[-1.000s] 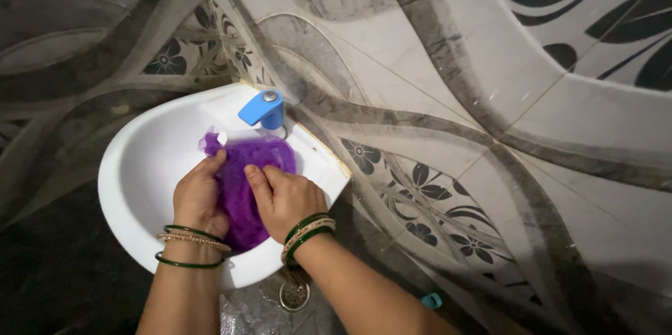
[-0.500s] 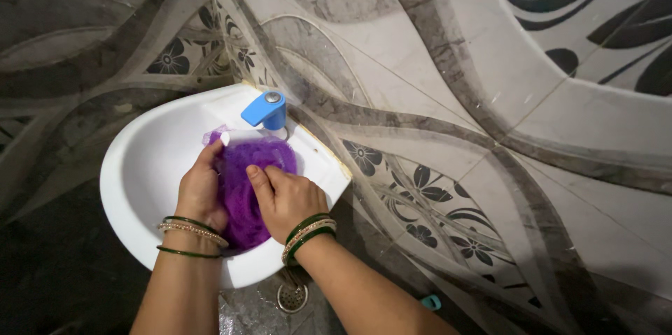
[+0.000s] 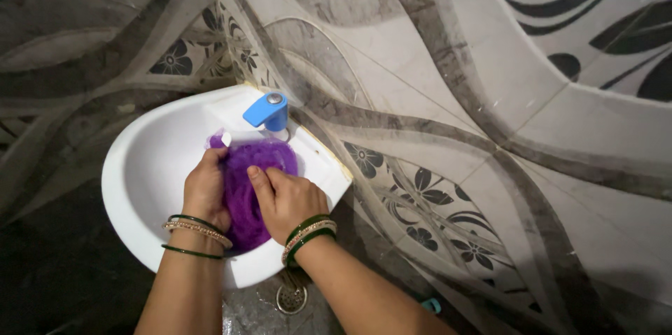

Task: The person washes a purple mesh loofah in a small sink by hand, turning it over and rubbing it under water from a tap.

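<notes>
A purple cloth (image 3: 246, 188) lies bunched in a white wash basin (image 3: 150, 167) fixed in the corner of two tiled walls. My left hand (image 3: 205, 189) grips the cloth on its left side, fingers curled over it. On the cloth's right side rests my right hand (image 3: 285, 198), with its fingers pressed into the fabric. Both wrists carry green and gold bangles. A blue tap (image 3: 266, 111) sits at the basin's back rim, just above the cloth.
Patterned grey and white wall tiles (image 3: 448, 83) with dark flower motifs surround the basin. A round metal floor drain (image 3: 291, 298) lies below the basin's front edge. A small blue object (image 3: 431, 305) rests on the floor near my right forearm.
Both hands stay on the purple cloth and shift slightly over it; the view has barely moved.
</notes>
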